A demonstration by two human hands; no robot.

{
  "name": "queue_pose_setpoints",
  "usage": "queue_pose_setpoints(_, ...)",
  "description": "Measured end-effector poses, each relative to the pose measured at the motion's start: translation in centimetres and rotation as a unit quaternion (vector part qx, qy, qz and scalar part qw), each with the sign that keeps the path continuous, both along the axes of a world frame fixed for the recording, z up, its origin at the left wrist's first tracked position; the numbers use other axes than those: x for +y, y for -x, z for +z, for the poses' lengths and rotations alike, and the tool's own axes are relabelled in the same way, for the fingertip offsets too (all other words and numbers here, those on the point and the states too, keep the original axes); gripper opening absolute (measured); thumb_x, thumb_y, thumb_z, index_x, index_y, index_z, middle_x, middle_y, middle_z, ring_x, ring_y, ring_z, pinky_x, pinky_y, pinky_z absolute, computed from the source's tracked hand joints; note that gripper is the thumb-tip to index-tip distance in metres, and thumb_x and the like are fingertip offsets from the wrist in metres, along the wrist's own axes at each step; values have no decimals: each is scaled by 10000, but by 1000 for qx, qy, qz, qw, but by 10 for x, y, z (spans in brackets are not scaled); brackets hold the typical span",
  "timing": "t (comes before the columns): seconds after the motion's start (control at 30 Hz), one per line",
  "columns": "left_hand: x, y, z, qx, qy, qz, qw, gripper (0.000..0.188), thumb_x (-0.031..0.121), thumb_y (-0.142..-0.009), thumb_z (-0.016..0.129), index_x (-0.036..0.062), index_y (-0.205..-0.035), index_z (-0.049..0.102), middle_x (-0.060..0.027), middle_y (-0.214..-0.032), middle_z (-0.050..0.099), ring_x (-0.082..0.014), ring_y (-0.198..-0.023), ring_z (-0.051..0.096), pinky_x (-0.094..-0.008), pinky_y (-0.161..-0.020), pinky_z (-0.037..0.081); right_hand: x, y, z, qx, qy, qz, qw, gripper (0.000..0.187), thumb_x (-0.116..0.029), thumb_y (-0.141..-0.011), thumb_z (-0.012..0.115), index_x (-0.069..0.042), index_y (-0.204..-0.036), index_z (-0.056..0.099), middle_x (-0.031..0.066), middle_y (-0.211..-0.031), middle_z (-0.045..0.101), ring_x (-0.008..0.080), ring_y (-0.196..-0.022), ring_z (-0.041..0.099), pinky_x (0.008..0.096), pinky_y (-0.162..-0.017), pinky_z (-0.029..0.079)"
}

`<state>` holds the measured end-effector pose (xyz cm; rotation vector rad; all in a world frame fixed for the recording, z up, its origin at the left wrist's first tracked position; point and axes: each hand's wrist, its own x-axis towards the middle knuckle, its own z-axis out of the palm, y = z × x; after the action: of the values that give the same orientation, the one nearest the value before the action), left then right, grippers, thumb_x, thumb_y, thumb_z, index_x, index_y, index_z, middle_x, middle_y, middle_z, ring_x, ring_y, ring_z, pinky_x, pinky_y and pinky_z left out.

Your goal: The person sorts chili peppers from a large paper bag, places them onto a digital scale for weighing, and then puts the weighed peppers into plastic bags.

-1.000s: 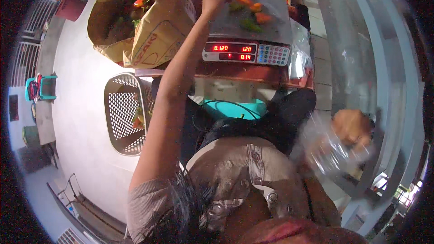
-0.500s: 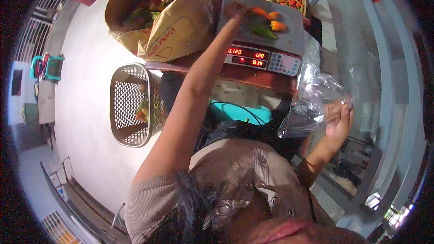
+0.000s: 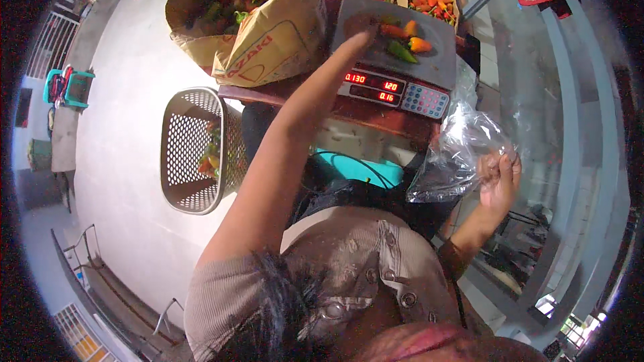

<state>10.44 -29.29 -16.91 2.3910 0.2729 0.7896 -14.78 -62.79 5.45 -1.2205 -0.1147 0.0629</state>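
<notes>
My left hand is over the left part of a grey scale's plate, beside a few peppers. It is dark and blurred, so its fingers cannot be made out. On the plate lie an orange pepper, a green pepper and other orange and greenish ones. Red digits glow on the scale's front panel. Lower on the right, my right hand is closed on the edge of a clear plastic bag, which hangs crumpled beside the scale's stand.
A big brown paper sack of peppers stands left of the scale. Two boxes of small red-orange peppers, one a carton, sit behind it. A perforated basket with peppers is on the floor at left. Grey metal bars run along the right.
The scale's lit digits have changed, and the peppers near my left hand lie a little differently. My right hand keeps its grip on the bag. The whole view has shifted slightly.
</notes>
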Motion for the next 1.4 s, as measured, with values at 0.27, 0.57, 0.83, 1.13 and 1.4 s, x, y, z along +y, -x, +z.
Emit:
queue_pose_setpoints(0.27,60,-7,-12,29,207,-143,967,279,212,-733,667,80,-978,637,-104,-943,648,-228,-858,623,-350,-757,489,-1,-10,-5,-12,-63,110,992,170,-170,-857,592,-47,-965,546,94,-762,606,124,-590,535,217,-443,379)
queue_pose_setpoints(0.57,91,94,269,-324,611,-290,661,210,115,-827,441,-32,-825,591,-98,-737,578,-192,-644,532,-281,-573,433,-39,-8,-34,29,-62,27,997,360,-213,-837,621,-34,-1117,483,46,-809,584,144,-624,557,252,-512,455)
queue_pose_setpoints(0.83,406,72,198,-37,108,-333,936,158,118,-828,590,26,-957,594,-57,-838,603,-137,-724,567,-282,-624,480,24,-9,-29,78,129,-25,988,281,-248,-822,628,-58,-1014,551,19,-758,576,177,-645,559,315,-577,472)
queue_pose_setpoints(1.13,389,35,95,192,23,-127,973,367,153,-770,618,156,-1137,603,-102,-1032,642,-230,-958,590,-358,-859,440,29,-15,28,-46,81,-44,995,96,-116,-787,636,-35,-761,592,-32,-651,504,65,-583,460,206,-512,361)
queue_pose_setpoints(1.4,378,43,95,234,-105,-32,966,369,306,-792,615,92,-1092,609,-82,-1019,635,-195,-836,601,-334,-736,486,33,-15,-2,19,212,47,976,151,-223,-822,628,-76,-857,615,-39,-666,563,15,-530,405,177,-471,293)
